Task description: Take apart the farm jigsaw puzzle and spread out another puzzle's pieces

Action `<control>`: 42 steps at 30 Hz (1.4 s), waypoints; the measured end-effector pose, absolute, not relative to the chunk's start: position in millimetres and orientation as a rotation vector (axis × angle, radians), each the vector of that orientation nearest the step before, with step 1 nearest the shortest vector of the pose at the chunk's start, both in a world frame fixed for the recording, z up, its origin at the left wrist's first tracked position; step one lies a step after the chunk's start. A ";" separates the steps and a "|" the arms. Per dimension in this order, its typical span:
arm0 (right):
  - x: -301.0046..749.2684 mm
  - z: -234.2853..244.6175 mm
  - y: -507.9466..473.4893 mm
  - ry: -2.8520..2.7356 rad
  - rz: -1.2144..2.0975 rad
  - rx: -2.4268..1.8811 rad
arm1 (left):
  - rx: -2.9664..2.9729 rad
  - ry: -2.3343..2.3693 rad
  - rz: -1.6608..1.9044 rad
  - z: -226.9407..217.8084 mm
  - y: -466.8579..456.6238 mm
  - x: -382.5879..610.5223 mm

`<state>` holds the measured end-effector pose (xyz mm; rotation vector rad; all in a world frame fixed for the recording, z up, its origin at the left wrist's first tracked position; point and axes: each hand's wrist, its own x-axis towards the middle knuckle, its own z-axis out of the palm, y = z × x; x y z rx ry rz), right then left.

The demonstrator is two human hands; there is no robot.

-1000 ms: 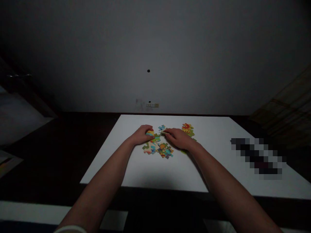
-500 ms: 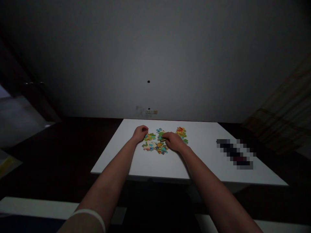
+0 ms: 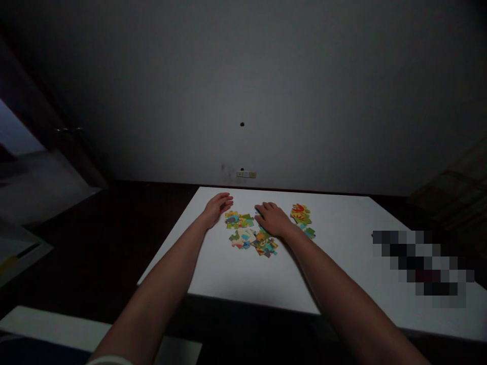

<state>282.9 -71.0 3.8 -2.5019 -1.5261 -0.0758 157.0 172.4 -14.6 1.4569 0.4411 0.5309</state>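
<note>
Several colourful jigsaw puzzle pieces lie on the white table. My left hand (image 3: 218,207) is just beyond the upper-left cluster of puzzle pieces (image 3: 239,220), fingers loosely bent and apart, holding nothing visible. My right hand (image 3: 273,219) rests palm down over the middle of the jigsaw, its fingers spread, and hides the pieces beneath it. Nearer to me sit a pale puzzle piece (image 3: 242,238) and a patterned yellow-green cluster (image 3: 266,246). To the right of my right hand is a strip of joined pieces with a red and yellow picture (image 3: 301,213).
A blurred-out dark object (image 3: 422,263) lies on the right part of the white table (image 3: 342,263). A wall with a socket strip (image 3: 246,174) stands behind the table. At the lower left is another white surface (image 3: 53,324).
My view has shifted, and the table looks closer. My left hand's fingers have loosened. My right hand has gone from bent fingers at a green piece to lying flatter with fingers spread.
</note>
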 end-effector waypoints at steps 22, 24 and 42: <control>301.6 -9.5 -93.3 -1.290 0.277 -2.047 | 2.544 0.127 0.124 2.4 182.0 127.1; 303.2 -7.9 -95.0 -1.289 0.284 -2.014 | 2.495 0.122 0.152 3.8 179.8 127.0; 305.2 0.6 -96.7 -1.066 0.352 -1.865 | 1.989 0.163 0.388 0.9 166.8 139.1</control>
